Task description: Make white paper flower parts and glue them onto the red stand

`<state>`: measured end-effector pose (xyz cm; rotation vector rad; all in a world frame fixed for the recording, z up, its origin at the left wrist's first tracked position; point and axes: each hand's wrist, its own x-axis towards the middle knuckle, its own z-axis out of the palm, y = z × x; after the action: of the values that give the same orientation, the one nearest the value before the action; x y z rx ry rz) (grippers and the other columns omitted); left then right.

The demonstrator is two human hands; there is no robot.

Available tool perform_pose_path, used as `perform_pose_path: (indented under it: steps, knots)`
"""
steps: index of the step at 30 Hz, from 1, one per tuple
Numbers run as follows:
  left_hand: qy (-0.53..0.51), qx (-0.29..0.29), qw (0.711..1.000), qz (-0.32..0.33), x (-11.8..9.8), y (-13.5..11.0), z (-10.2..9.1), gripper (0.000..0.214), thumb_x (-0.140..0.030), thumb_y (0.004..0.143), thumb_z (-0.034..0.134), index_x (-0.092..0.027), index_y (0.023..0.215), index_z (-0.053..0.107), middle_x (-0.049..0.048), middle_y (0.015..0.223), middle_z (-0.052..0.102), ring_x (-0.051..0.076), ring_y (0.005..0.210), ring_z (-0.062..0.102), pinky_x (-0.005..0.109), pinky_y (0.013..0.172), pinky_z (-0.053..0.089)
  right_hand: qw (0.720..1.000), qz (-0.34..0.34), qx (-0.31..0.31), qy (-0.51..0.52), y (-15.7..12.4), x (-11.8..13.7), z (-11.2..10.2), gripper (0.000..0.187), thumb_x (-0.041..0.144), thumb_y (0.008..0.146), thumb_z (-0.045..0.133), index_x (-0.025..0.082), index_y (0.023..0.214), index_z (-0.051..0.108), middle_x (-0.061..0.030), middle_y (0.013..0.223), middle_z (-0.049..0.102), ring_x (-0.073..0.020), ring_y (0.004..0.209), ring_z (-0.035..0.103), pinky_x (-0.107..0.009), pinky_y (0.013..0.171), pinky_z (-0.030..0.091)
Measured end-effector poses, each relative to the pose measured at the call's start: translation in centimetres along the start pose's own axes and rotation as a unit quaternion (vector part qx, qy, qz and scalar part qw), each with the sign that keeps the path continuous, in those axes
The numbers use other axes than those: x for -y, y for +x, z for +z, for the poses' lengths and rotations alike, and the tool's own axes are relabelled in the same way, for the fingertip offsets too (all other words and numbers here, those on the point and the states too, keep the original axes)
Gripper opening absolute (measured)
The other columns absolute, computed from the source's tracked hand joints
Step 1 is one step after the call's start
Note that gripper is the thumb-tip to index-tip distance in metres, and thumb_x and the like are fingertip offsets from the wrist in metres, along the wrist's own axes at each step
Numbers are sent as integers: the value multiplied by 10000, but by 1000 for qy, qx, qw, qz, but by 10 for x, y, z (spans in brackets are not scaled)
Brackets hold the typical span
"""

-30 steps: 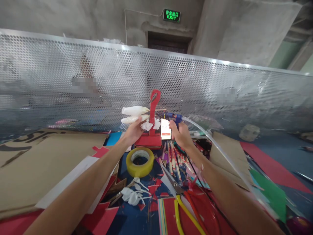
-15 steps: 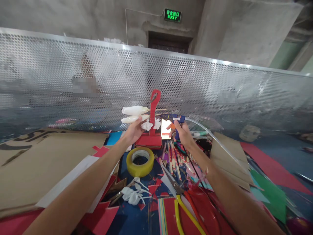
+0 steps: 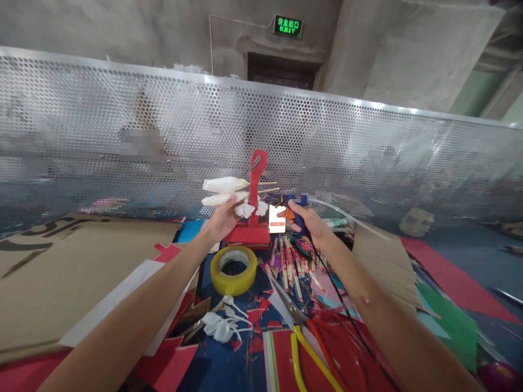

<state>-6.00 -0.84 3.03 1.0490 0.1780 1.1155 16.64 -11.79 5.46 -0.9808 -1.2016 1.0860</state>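
Two white, tapered bundles (image 3: 224,184) pointed sideways, their thin pale sticks (image 3: 268,183) passing behind an upright, loop-topped red stand (image 3: 255,185). My left hand (image 3: 224,218) pinched the lower bundle (image 3: 218,200); my right hand (image 3: 308,219) curled round a blue glue gun (image 3: 297,200), aimed toward the stand.

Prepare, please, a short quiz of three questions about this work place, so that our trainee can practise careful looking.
1. Which hand holds the blue glue gun?
2. True or false: in the picture, the yellow tape roll lies to the left of the scissors.
3. What does the left hand hold?
a) a green sheet
b) white buds on thin sticks
c) a marker

Key:
1. The right hand.
2. True.
3. b
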Motion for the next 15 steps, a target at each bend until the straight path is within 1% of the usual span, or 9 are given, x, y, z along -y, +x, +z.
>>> perform_pose_path:
  steps: [2,4,6,8,9,10,12,13,15]
  knots:
    - [2,-4,1000,-3,0,0,-1,344,-404,848,707,-131,1058,708,62,914,746,162,772,669,268,756,506,1000,13,11,15,-2,2,0,448,579,830,672,133,787,662,-30,651,620,-69,482,484,-180,405,370]
    - [1,-11,1000,-4,0,1,-2,323,-396,852,704,-138,1045,711,59,905,749,164,772,675,270,760,505,999,25,33,35,-4,2,1,451,623,849,625,172,868,632,-56,766,682,-103,569,568,-187,443,420]
    - [2,-14,1000,-5,0,1,-3,309,-388,856,701,-142,1042,712,60,905,751,166,777,680,272,761,503,997,30,61,39,-6,2,3,470,668,857,576,204,929,600,-56,817,704,-104,545,555,-190,416,397]
    - [5,-10,1000,-6,0,1,-4,315,-391,864,691,-139,1052,709,68,918,752,171,783,682,278,767,502,997,11,68,21,-6,0,5,493,691,852,561,200,886,586,-33,744,675,-79,462,474,-182,373,331]
    - [6,-8,1000,-8,0,2,-4,316,-392,869,685,-138,1055,709,72,924,752,174,786,683,283,774,504,998,-6,54,9,-4,-2,7,505,697,844,567,192,826,573,-17,684,640,-67,432,433,-178,356,301]
    - [7,-8,1000,-8,0,2,-5,312,-392,872,680,-139,1053,711,75,929,753,178,790,683,288,780,506,999,-23,26,-3,-3,-4,8,519,701,832,578,189,761,547,3,621,591,-59,407,399,-176,340,272]
    - [7,-15,1000,-8,0,2,-5,290,-386,875,677,-145,1030,718,74,929,754,182,795,685,291,780,511,997,-52,-43,-33,1,-9,9,549,713,809,597,197,667,477,44,510,470,-52,362,341,-175,310,215]
    - [6,-18,1000,-8,0,2,-5,276,-384,875,677,-149,1013,722,70,922,754,181,788,683,290,772,513,994,-63,-69,-50,2,-10,10,557,721,805,595,203,653,460,60,472,419,-52,343,320,-176,301,199]
    - [4,-21,1000,-7,0,2,-5,257,-380,873,680,-155,987,728,63,908,752,176,777,679,284,757,516,990,-78,-81,-84,5,-13,10,554,732,816,568,205,669,482,71,429,381,-59,324,323,-178,300,216]
